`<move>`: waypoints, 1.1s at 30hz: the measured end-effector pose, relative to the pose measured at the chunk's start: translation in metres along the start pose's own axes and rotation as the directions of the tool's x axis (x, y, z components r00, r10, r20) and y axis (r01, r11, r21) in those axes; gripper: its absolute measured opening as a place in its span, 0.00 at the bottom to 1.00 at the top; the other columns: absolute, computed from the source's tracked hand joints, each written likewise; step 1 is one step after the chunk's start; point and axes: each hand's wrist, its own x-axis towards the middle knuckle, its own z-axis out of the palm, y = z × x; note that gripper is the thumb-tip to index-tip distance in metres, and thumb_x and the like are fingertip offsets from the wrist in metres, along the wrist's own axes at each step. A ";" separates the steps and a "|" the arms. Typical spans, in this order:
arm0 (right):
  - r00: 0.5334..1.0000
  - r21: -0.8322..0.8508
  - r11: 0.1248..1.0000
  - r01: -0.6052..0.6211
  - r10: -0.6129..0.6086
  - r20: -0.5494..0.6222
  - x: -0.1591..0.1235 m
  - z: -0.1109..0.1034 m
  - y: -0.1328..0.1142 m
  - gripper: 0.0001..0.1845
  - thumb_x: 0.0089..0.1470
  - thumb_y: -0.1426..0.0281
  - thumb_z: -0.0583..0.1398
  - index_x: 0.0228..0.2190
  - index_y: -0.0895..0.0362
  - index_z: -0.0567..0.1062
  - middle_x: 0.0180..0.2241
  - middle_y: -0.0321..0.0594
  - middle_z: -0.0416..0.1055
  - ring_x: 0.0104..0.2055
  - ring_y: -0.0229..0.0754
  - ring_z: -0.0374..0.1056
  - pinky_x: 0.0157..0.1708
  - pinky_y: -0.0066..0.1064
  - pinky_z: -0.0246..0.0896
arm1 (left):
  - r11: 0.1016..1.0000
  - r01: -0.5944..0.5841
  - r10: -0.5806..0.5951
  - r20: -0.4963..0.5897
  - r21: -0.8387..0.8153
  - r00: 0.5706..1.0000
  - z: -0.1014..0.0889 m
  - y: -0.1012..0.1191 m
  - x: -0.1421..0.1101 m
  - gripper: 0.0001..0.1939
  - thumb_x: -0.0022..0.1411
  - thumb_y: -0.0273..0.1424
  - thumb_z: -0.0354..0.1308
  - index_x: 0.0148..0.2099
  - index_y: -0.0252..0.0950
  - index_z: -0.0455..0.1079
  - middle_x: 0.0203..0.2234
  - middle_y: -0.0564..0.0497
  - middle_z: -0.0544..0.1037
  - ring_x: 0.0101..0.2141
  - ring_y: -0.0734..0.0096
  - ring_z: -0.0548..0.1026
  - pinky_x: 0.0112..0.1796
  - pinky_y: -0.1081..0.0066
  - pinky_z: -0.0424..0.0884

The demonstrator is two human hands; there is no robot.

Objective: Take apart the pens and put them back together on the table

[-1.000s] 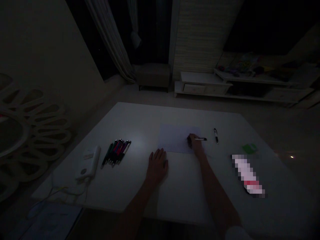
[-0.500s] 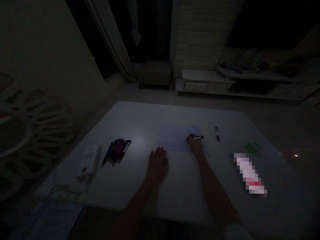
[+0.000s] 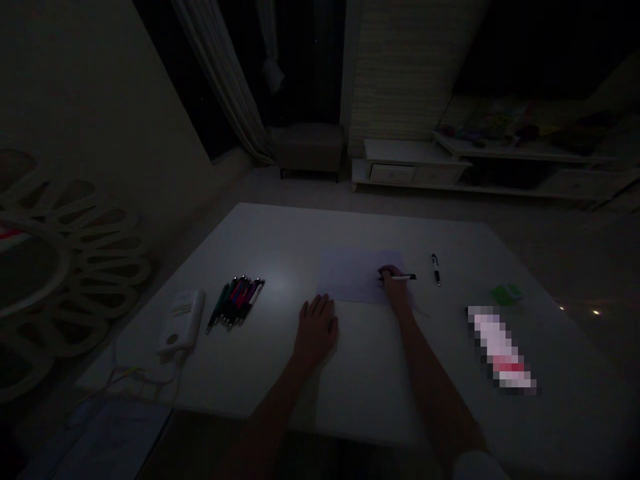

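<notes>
right hand (image 3: 395, 283): grip clamped on black-and-white pen (image 3: 404, 277), resting at right part of sheet of paper (image 3: 350, 277) | left hand (image 3: 316, 330): grip apart, palm down on table (image 3: 280, 233), just off sheet's near edge | relative to sheet: second pen (image 3: 436, 270) just right; bunched pens (image 3: 235, 301) well left

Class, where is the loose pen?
In the head view, the loose pen lies right of the paper sheet, just past the pen in the right hand.
</notes>
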 end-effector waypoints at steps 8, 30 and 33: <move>0.983 0.024 0.998 0.066 -0.061 -0.171 -0.009 -0.041 -0.017 0.37 0.45 0.60 0.59 0.55 0.60 0.58 0.16 0.26 0.59 0.15 0.35 0.55 0.17 0.26 0.50 | 1.000 0.006 -0.006 -0.006 -0.015 1.000 -0.002 0.000 0.001 0.22 0.63 0.33 0.45 0.59 0.38 0.61 0.59 0.46 0.63 0.60 0.61 0.57 0.59 0.51 0.50; 0.995 -0.866 0.496 -0.060 -0.034 -0.088 0.065 -0.140 0.050 0.25 0.57 0.57 0.51 0.47 0.63 0.71 0.43 0.57 0.67 0.42 0.50 0.67 0.39 0.35 0.58 | 1.000 -0.006 0.005 -0.031 -0.013 0.999 0.005 -0.003 0.000 0.22 0.63 0.33 0.45 0.58 0.37 0.61 0.59 0.45 0.62 0.60 0.59 0.57 0.59 0.51 0.50; 0.996 -0.890 0.455 -0.010 -0.071 -0.048 0.065 -0.133 0.052 0.22 0.57 0.63 0.52 0.48 0.62 0.71 0.43 0.56 0.66 0.43 0.48 0.66 0.40 0.33 0.57 | 1.000 -0.006 0.005 -0.036 -0.010 0.999 0.004 -0.003 0.000 0.22 0.64 0.33 0.44 0.59 0.37 0.61 0.59 0.45 0.62 0.60 0.60 0.56 0.60 0.51 0.49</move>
